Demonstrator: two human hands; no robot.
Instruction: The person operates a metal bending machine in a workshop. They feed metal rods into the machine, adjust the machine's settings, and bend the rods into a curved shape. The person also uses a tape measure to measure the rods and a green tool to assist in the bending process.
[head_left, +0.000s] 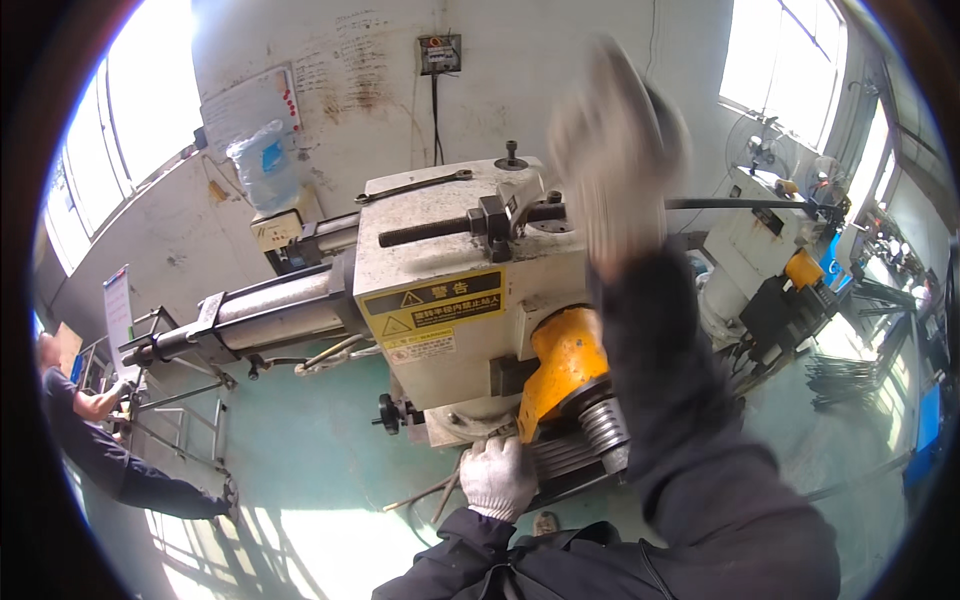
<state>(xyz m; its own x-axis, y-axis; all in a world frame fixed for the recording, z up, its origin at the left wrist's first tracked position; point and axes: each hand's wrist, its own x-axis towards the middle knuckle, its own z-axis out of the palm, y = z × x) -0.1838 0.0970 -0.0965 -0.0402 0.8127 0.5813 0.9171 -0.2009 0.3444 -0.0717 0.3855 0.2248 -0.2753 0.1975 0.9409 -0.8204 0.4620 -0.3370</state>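
My right hand point(620, 160), in a pale work glove, is raised above the right end of a white machine point(440, 215). Motion smears its fingers, so their grip cannot be made out. Close below it on the machine's top lie a dark threaded rod point(425, 232) and a large nut point(490, 225). A flat wrench point(415, 185) rests farther back. My left hand point(497, 478), gloved too, is closed at the machine's lower front edge; what its fingers hold is hidden. Just right of it are a yellow-orange part point(570, 360) and a ridged steel shaft point(603, 430).
A cylinder point(280, 315) juts left from the machine. Another person point(110, 440) stands at far left beside a metal frame point(190, 430). A water bottle point(265, 170) stands at the back wall. A second machine point(755, 250) is on the right, near metal strips point(845, 380).
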